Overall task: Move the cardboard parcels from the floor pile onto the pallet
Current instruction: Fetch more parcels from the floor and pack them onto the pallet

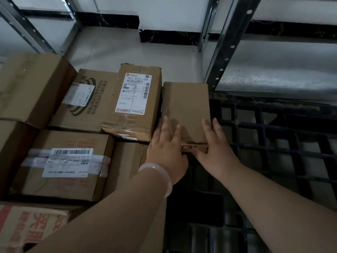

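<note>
A plain brown cardboard parcel (186,106) lies flat on the black grid pallet (284,139), pressed against the other boxes. My left hand (166,145) rests flat on its near left corner, fingers spread, a pale bangle on the wrist. My right hand (217,143) lies on its near right edge, fingers stretched forward. Left of it sit several parcels: one with a white shipping label (135,99), a printed box (87,101), and a taped, labelled box (65,165).
A large open-flapped box (31,84) stands at far left and a red-printed box (27,227) at bottom left. Metal shelving uprights (224,42) rise behind the pallet at right, another rack (27,28) at left. Grey tiled floor (131,50) lies beyond.
</note>
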